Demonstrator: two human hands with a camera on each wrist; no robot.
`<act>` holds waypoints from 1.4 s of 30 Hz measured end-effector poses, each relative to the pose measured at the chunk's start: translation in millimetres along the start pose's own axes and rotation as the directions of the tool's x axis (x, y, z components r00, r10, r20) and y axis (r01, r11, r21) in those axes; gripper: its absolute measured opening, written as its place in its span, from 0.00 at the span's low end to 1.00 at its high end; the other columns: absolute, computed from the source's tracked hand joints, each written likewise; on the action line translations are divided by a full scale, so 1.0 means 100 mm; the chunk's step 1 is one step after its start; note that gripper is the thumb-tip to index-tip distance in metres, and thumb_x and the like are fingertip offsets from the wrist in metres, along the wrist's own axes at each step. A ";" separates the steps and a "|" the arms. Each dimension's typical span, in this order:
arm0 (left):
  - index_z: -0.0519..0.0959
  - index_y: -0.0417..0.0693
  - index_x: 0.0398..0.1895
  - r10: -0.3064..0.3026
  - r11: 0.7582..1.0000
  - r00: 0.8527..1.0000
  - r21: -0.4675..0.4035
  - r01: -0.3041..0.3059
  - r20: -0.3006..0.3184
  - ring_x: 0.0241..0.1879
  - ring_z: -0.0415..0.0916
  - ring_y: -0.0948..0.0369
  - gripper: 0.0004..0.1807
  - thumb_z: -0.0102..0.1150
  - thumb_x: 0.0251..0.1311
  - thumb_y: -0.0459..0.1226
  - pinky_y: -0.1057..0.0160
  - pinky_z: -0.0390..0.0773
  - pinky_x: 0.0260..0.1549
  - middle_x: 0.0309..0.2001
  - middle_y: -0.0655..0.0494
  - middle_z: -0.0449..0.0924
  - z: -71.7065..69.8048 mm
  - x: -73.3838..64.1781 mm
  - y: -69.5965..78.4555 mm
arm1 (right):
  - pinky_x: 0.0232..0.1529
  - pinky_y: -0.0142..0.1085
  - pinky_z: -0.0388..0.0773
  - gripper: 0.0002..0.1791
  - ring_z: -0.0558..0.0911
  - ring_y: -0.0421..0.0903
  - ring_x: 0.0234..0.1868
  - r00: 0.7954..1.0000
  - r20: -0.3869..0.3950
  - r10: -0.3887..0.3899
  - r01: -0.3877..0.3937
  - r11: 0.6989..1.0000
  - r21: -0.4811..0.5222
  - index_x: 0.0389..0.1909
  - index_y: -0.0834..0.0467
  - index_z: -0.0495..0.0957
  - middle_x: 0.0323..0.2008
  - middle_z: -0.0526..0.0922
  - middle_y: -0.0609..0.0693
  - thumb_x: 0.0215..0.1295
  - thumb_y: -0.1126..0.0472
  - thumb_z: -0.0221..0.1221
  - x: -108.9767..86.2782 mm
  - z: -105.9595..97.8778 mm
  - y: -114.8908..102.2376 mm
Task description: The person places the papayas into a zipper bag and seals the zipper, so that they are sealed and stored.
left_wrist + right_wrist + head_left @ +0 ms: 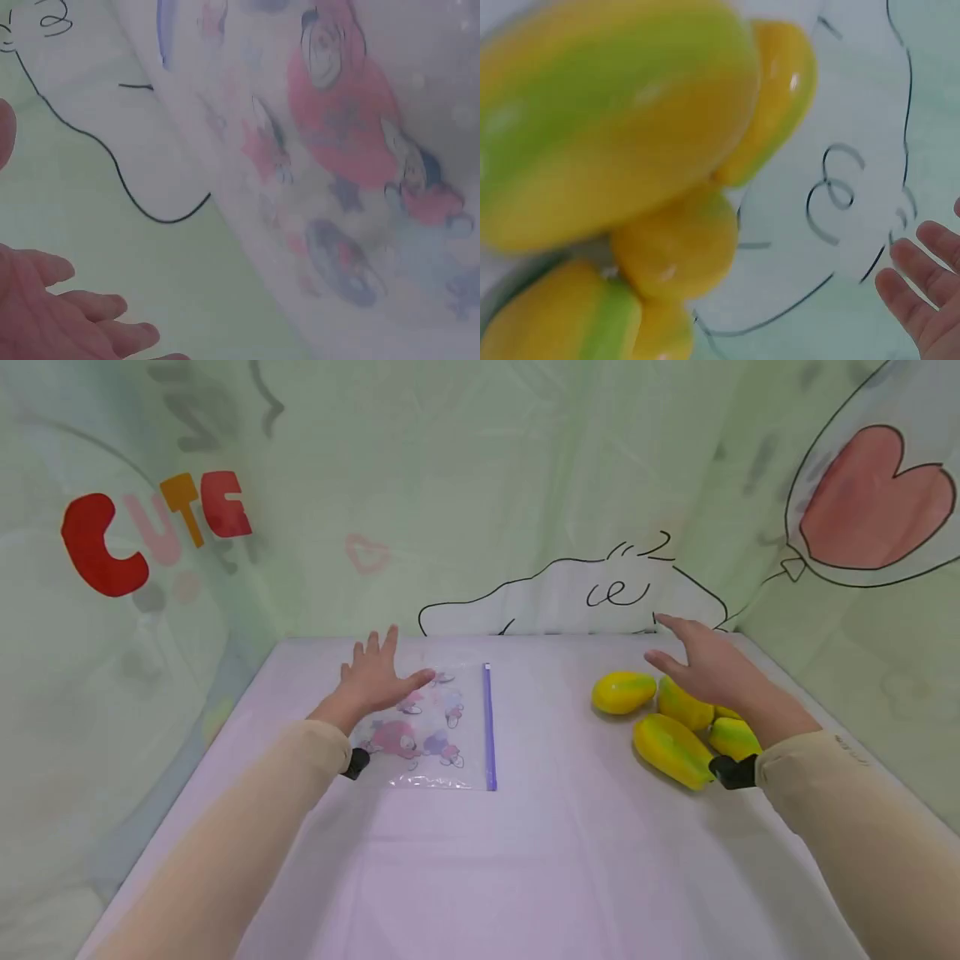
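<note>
My left hand (375, 678) hovers over the left part of a clear zip bag (420, 727) printed with pink and purple cartoon figures. Its fingers are spread and hold nothing. A purple slider strip (490, 727) runs down the bag's right edge; the bag lies flat. On the right, my right hand (708, 664) is held above a group of several yellow-green mangoes (673, 750), fingers extended and empty. In the right wrist view the mangoes (622, 127) loom close, with the fingers off to the lower right. Part of the group is hidden behind the right hand and wrist.
A pale cloth-covered table (555, 852) spreads beneath both arms. Light green fabric walls (480, 468) with drawings and coloured letters enclose it at the back and sides. A single mango (624, 692) sits at the group's left edge.
</note>
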State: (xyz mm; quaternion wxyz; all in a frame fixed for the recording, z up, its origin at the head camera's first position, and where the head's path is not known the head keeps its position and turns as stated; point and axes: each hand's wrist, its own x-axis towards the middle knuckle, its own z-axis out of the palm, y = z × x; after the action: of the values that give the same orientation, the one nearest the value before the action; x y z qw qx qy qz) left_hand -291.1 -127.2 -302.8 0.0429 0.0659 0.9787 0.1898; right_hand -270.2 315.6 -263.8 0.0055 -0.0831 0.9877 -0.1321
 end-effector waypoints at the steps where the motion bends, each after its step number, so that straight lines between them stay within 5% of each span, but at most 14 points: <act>1: 0.32 0.47 0.83 0.005 1.000 1.000 -0.001 -0.005 0.001 0.81 0.33 0.34 0.57 0.48 0.68 0.66 0.28 0.46 0.75 0.83 0.34 0.33 0.06 0.00 0.03 | 0.72 0.73 0.51 0.49 0.53 0.75 0.75 1.000 -0.001 -0.025 0.025 1.000 0.004 0.82 0.60 0.44 0.78 0.51 0.73 0.75 0.34 0.48 0.01 0.04 -0.06; 13: 0.46 0.45 0.83 0.072 0.994 0.990 -0.096 -0.060 0.125 0.81 0.49 0.42 0.52 0.61 0.67 0.57 0.42 0.58 0.78 0.82 0.38 0.48 0.82 -0.09 0.53 | 0.75 0.65 0.58 0.38 0.61 0.68 0.76 0.981 0.077 -0.178 0.177 0.984 0.025 0.78 0.62 0.58 0.76 0.61 0.67 0.77 0.45 0.54 0.15 0.60 -0.64; 23: 0.54 0.37 0.79 0.031 0.998 0.995 -0.056 -0.025 0.098 0.76 0.58 0.39 0.51 0.66 0.63 0.54 0.42 0.68 0.72 0.76 0.36 0.62 1.22 -0.23 0.86 | 0.73 0.60 0.66 0.32 0.71 0.65 0.72 0.948 0.105 -0.299 0.297 0.954 0.033 0.72 0.65 0.67 0.71 0.71 0.66 0.77 0.48 0.54 0.23 1.07 -0.93; 31: 0.57 0.36 0.77 -0.002 0.998 0.997 -0.056 0.006 0.071 0.75 0.60 0.38 0.48 0.68 0.62 0.50 0.39 0.68 0.70 0.72 0.35 0.66 1.27 -0.28 0.91 | 0.74 0.58 0.66 0.30 0.71 0.64 0.71 0.921 0.187 -0.341 0.336 0.940 0.058 0.70 0.67 0.70 0.69 0.74 0.66 0.77 0.50 0.55 0.32 1.28 -1.12; 42: 0.61 0.35 0.74 0.018 0.998 0.999 -0.064 -0.015 0.045 0.73 0.61 0.37 0.41 0.63 0.63 0.45 0.36 0.70 0.67 0.70 0.35 0.69 1.27 -0.26 0.87 | 0.73 0.53 0.69 0.28 0.75 0.61 0.69 0.859 0.244 -0.450 0.457 0.889 0.031 0.67 0.67 0.73 0.67 0.77 0.64 0.73 0.55 0.61 0.39 1.43 -1.32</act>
State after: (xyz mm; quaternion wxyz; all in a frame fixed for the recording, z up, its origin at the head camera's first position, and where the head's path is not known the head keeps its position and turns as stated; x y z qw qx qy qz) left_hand -241.6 -5.1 -385.5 0.0655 0.0771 0.9704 0.2194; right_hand -283.0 146.7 -366.6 0.0946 -0.3288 0.9338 -0.1046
